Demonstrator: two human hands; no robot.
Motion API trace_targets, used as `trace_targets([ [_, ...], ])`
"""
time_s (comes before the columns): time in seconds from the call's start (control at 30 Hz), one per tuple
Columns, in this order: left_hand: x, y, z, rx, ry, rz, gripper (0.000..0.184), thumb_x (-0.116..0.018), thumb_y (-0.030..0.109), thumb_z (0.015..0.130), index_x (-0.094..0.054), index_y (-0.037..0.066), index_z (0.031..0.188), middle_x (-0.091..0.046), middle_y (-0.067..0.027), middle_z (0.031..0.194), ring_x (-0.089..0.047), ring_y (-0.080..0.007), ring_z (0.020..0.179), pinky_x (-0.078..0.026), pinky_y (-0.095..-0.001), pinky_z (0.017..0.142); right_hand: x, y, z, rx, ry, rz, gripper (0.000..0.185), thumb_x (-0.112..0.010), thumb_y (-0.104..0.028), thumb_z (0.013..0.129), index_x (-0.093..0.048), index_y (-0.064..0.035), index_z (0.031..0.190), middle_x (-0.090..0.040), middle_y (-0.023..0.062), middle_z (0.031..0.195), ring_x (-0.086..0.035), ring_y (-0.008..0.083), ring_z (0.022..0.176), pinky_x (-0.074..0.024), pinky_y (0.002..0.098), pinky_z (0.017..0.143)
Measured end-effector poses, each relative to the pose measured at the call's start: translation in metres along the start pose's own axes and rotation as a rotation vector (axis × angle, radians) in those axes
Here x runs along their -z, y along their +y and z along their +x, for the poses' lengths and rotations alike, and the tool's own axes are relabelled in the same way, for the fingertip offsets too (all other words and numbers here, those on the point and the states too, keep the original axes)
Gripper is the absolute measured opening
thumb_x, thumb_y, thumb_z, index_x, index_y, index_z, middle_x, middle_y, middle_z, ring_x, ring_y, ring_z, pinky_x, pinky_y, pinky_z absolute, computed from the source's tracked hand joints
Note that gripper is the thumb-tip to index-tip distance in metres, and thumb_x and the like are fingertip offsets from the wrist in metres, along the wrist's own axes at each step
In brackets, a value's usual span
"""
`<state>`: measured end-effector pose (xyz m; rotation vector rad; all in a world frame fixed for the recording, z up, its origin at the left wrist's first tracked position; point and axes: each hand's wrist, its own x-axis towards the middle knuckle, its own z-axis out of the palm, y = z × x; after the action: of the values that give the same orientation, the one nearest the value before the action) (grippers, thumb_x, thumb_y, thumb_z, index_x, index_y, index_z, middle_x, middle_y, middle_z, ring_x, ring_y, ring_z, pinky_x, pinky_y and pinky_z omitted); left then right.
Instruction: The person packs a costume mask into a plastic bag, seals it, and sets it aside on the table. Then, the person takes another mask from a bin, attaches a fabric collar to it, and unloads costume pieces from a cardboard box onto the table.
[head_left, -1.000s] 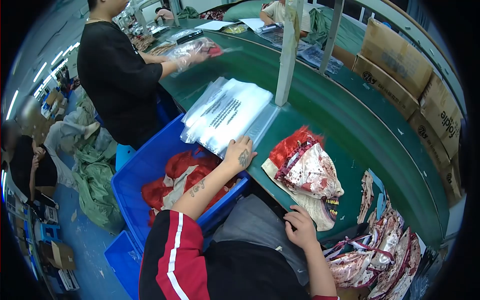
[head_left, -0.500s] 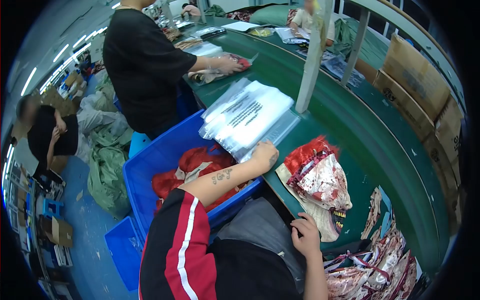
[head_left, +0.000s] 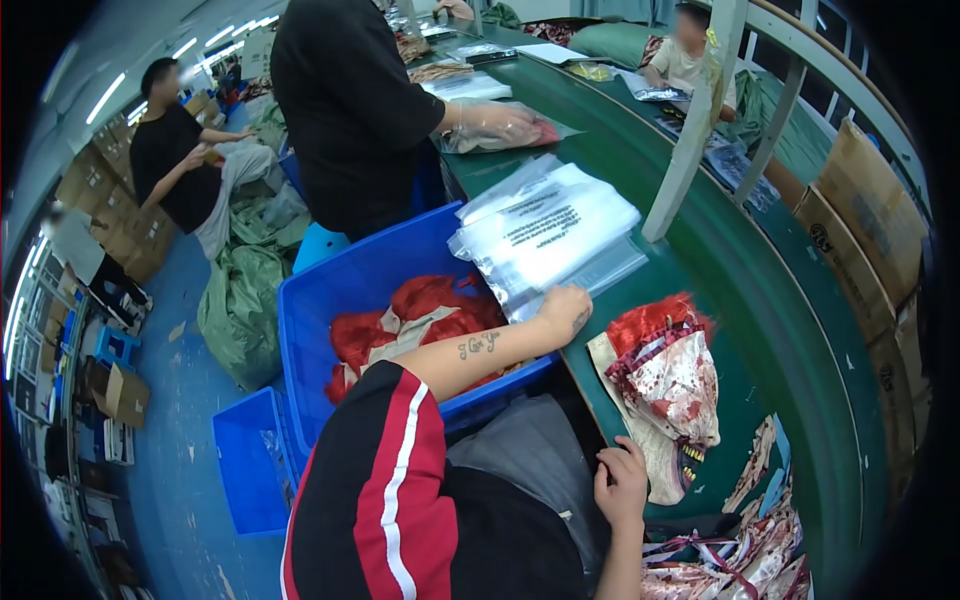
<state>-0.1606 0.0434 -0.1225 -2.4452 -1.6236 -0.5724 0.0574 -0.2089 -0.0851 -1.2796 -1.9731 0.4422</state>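
Note:
My left hand [head_left: 566, 308], at the end of the tattooed forearm, rests with curled fingers at the near edge of a stack of clear plastic bags [head_left: 545, 225] with black print. What its fingers hold, if anything, is hidden. My right hand [head_left: 622, 482] lies at the table edge beside a mask [head_left: 672, 385] with red hair, a blood-spattered cloth and yellow teeth; its fingers are loosely bent and apart, with nothing in them. Under my left forearm, a blue bin [head_left: 300, 330] holds red-haired pieces [head_left: 445, 297].
A co-worker in black [head_left: 350, 110] handles a bagged item [head_left: 505, 128] on the green table [head_left: 700, 270]. A metal post [head_left: 690, 140] rises beyond the bags. Spattered cloth pieces [head_left: 745, 560] lie at lower right, cardboard boxes [head_left: 870, 230] at right. Other people are farther off.
The view has swung left, shifting the scene rightward. My left hand's fingers, spread on the bags' edge earlier, are now curled in. The co-worker's bagged item has come down onto the table.

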Motion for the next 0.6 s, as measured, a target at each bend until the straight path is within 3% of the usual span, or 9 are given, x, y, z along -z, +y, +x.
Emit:
trace_targets([
  [0.03,0.01,-0.009,0.003,-0.02,0.062,-0.219,0.016,-0.054,0.011,0.08,-0.063,0.003,0.069,-0.066,-0.0177,0.068,-0.059,-0.0348,0.058,-0.051,-0.0423,0.06,0.0,0.0,0.0,0.002,0.0,0.002,0.018,-0.062,0.004,0.072,-0.069,-0.0027,0.088,-0.068,0.0073,0.095,-0.06,0.0307,0.111,-0.0479,0.0395,0.096],
  [0.13,0.021,-0.041,0.018,-0.094,0.026,-0.348,0.014,-0.058,0.01,0.075,-0.061,0.002,0.064,-0.066,-0.0151,0.068,-0.06,-0.0336,0.059,-0.052,-0.041,0.061,0.001,-0.001,0.0,0.003,0.001,0.001,0.018,-0.062,0.004,0.072,-0.069,-0.0026,0.088,-0.068,0.0075,0.095,-0.06,0.0309,0.111,-0.0478,0.0397,0.097],
  [0.17,-0.006,-0.062,0.023,-0.106,0.172,-0.554,0.008,-0.061,0.009,0.07,-0.062,0.003,0.065,-0.066,-0.0139,0.066,-0.06,-0.0333,0.06,-0.052,-0.0396,0.06,0.0,-0.001,0.0,0.003,0.002,0.001,0.018,-0.062,0.004,0.072,-0.069,-0.0026,0.088,-0.068,0.0075,0.095,-0.06,0.0309,0.111,-0.0478,0.0397,0.097],
  [0.2,-0.073,-0.119,0.043,-0.183,-0.037,-0.764,0.006,-0.064,0.009,0.068,-0.065,0.003,0.07,-0.064,-0.0119,0.062,-0.06,-0.0302,0.058,-0.052,-0.036,0.058,0.0,-0.001,0.0,0.012,-0.001,0.0,0.019,-0.062,0.005,0.072,-0.069,-0.0026,0.088,-0.068,0.0075,0.094,-0.06,0.0311,0.111,-0.0479,0.0396,0.096],
  [0.27,0.052,-0.095,0.063,-0.547,-0.087,0.672,0.012,-0.065,0.012,0.072,-0.07,0.003,0.079,-0.065,-0.009,0.061,-0.061,-0.0227,0.053,-0.052,-0.0311,0.054,0.0,-0.001,0.0,0.025,0.001,-0.003,0.02,-0.061,0.006,0.072,-0.068,-0.0027,0.088,-0.068,0.0076,0.094,-0.06,0.0314,0.111,-0.0482,0.0395,0.096],
  [0.3,0.087,-0.098,0.073,-0.132,-0.278,0.097,0.014,-0.064,0.014,0.077,-0.071,0.003,0.083,-0.067,-0.0076,0.064,-0.062,-0.0201,0.052,-0.051,-0.0293,0.051,0.001,-0.001,-0.001,0.027,0.005,-0.005,0.02,-0.061,0.006,0.072,-0.068,-0.0027,0.088,-0.068,0.0076,0.093,-0.06,0.0316,0.11,-0.0483,0.0394,0.095],
  [0.33,0.122,-0.102,0.083,0.302,-0.219,-0.474,0.018,-0.063,0.016,0.082,-0.072,0.002,0.086,-0.07,-0.0061,0.067,-0.063,-0.0176,0.05,-0.051,-0.0274,0.048,0.001,-0.001,-0.003,0.018,0.013,-0.006,0.02,-0.061,0.006,0.072,-0.068,-0.0027,0.088,-0.068,0.0076,0.093,-0.06,0.0316,0.11,-0.0483,0.0394,0.095],
  [0.47,0.214,-0.148,0.109,0.132,0.312,-0.266,0.02,-0.062,0.015,0.08,-0.07,-0.003,0.076,-0.068,-0.011,0.067,-0.059,-0.0212,0.048,-0.05,-0.0325,0.05,-0.002,-0.002,-0.001,0.006,0.013,-0.012,0.019,-0.06,0.006,0.072,-0.067,-0.0027,0.088,-0.068,0.0078,0.093,-0.059,0.032,0.111,-0.0478,0.0393,0.096],
  [0.6,0.262,-0.134,0.101,0.131,0.596,-0.147,0.022,-0.06,0.017,0.077,-0.068,-0.002,0.069,-0.065,-0.0127,0.062,-0.058,-0.0255,0.049,-0.049,-0.0359,0.051,-0.004,-0.003,-0.002,0.057,-0.054,-0.033,0.02,-0.059,0.007,0.073,-0.066,-0.002,0.09,-0.067,0.0085,0.096,-0.058,0.0332,0.112,-0.046,0.0417,0.099],
])
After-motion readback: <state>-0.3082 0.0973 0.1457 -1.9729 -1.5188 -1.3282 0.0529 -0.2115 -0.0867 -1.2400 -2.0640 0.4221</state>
